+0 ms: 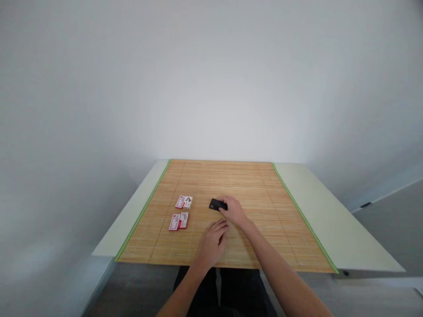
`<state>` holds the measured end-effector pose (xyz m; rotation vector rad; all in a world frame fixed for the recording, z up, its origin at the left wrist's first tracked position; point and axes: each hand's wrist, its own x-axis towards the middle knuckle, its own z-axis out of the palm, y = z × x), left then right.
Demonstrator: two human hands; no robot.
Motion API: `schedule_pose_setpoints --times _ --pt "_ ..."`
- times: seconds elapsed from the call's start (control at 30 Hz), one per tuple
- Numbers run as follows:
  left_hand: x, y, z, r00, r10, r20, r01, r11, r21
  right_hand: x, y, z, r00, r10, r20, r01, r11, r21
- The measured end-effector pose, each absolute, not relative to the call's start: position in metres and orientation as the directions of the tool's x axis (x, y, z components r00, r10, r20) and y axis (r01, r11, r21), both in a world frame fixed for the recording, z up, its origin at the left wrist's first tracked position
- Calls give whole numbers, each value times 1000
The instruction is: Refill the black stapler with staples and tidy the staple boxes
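Observation:
My right hand [234,211] is closed on the right end of a flat black oblong object [216,204], thumb in front and fingers behind. Small pale marks show on the object's left end; its right part is hidden by the hand. Nearer to me, my left hand [213,240] rests palm down on the bamboo mat [224,176], fingers extended and nothing visible in it. To the left lie small red and white boxes in two pairs: the farther pair [179,201] has a dark picture on one box, and the nearer pair [174,222] sits closer to the front edge.
The mat has green edging [142,217] and covers the middle of a white table [333,211]. A white wall [218,88] stands right behind the table. My legs [243,290] are under the front edge.

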<state>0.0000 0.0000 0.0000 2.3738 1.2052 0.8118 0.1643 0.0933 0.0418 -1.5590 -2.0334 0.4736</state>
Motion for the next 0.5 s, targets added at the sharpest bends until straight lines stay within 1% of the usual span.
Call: schedule_pose_setpoints --times 0.1,0.2,0.33,0.5 --pt "-1 4 -4 333 871 361 641 -489 592 183 92 46 -268 948 173 768 319 -556" --pt "3 3 -4 230 900 371 740 -409 534 192 93 48 -328 932 155 757 357 -547" --pt "14 1 -1 195 913 357 831 -347 435 195 97 48 -359 921 150 753 380 -537" --pt "20 2 -2 166 924 344 860 -306 409 198 101 49 -397 908 132 753 404 -519"
